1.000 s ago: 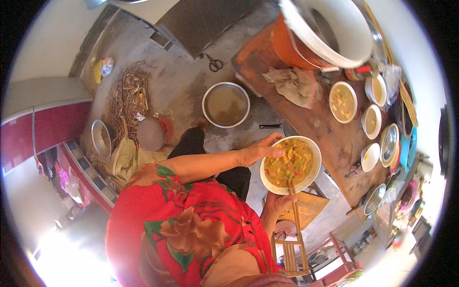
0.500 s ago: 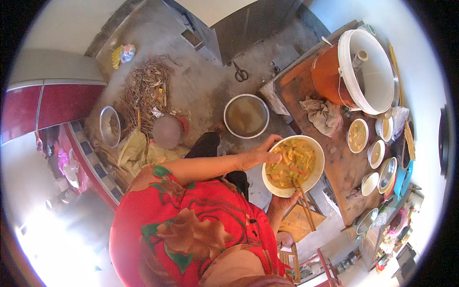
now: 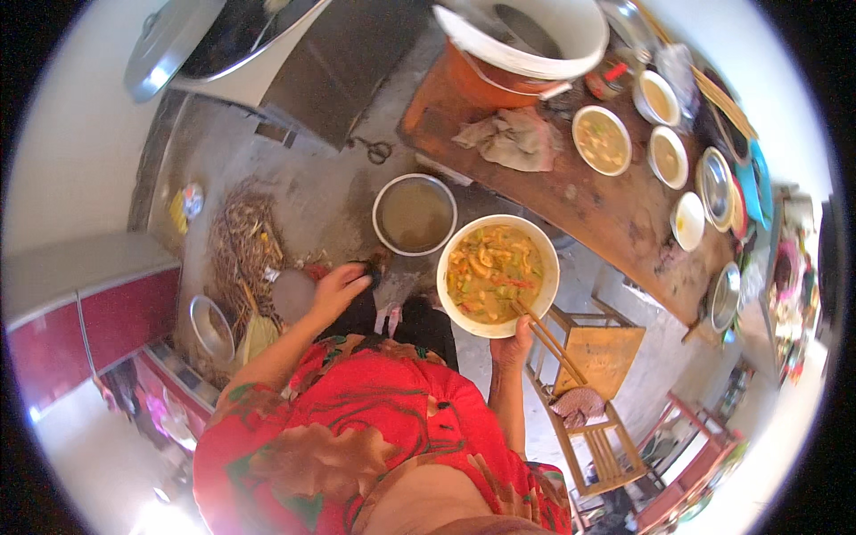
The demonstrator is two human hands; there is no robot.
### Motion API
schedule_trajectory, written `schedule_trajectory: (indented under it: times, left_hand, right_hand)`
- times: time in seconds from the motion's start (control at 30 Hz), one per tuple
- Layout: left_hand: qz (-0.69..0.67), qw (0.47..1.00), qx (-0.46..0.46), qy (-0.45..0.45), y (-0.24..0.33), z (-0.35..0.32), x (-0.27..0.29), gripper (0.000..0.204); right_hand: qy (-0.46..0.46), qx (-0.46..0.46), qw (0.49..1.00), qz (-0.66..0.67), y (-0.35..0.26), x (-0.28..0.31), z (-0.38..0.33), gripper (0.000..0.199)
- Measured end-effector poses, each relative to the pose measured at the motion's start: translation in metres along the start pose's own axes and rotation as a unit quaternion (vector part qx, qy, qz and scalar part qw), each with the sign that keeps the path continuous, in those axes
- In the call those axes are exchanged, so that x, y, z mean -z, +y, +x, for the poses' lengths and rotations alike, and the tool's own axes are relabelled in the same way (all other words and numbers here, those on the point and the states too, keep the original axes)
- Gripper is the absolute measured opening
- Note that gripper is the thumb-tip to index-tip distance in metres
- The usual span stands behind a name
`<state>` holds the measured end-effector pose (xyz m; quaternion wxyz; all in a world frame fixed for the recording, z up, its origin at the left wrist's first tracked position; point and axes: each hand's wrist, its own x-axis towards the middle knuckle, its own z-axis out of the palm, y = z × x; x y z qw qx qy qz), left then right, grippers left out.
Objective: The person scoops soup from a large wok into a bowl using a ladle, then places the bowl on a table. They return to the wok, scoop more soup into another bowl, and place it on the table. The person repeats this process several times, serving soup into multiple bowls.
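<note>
A large white bowl (image 3: 453, 309) of yellowish soupy food with green and red bits is held up in front of me. My right hand (image 3: 512, 346) grips its near right rim from below. A pair of wooden chopsticks (image 3: 555, 345) leans out over that same rim, beside my right thumb; whether the fingers also pinch them I cannot make out. Off to the left, apart from the bowl, my left hand (image 3: 341, 292) has its fingers loosely stretched and nothing in it. On the floor beyond sits a metal basin (image 3: 379, 228) of murky liquid.
A wooden table (image 3: 615, 234) at the right carries several bowls of food, a grey cloth (image 3: 513, 140) and a big orange bucket (image 3: 481, 78). Nearer stands a wooden chair (image 3: 609, 361). Dry twigs (image 3: 239, 234) lie on the left floor, with scissors (image 3: 373, 149) farther off.
My left hand has let go of the bowl's left rim and moved away left. My right hand still holds the bowl. The view has turned, bringing more table and chair into sight.
</note>
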<state>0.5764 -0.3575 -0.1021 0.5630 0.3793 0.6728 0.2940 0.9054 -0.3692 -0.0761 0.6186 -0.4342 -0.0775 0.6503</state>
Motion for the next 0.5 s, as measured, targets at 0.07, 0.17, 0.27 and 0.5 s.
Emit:
schedule_trajectory:
  times: [0.07, 0.17, 0.27, 0.5]
  left_hand:
    - [0.279, 0.957, 0.051, 0.058, -0.023, -0.015, 0.043, 0.037]
    - [0.282, 0.952, 0.116, 0.02, -0.136, -0.02, 0.117, 0.03]
    - [0.287, 0.949, 0.095, -0.089, -0.158, 0.017, 0.17, 0.03]
    - [0.078, 0.824, 0.522, -0.206, -0.19, 0.065, 0.276, 0.02]
  right_hand:
    - [0.029, 0.018, 0.999, -0.006, 0.001, 0.004, 0.002, 0.074]
    - [0.06, 0.051, 0.997, 0.006, 0.009, -0.002, 0.003, 0.076]
    - [0.067, 0.089, 0.993, 0.038, 0.015, -0.026, -0.004, 0.076]
    - [0.172, 0.188, 0.966, 0.049, 0.036, -0.097, -0.007, 0.082]
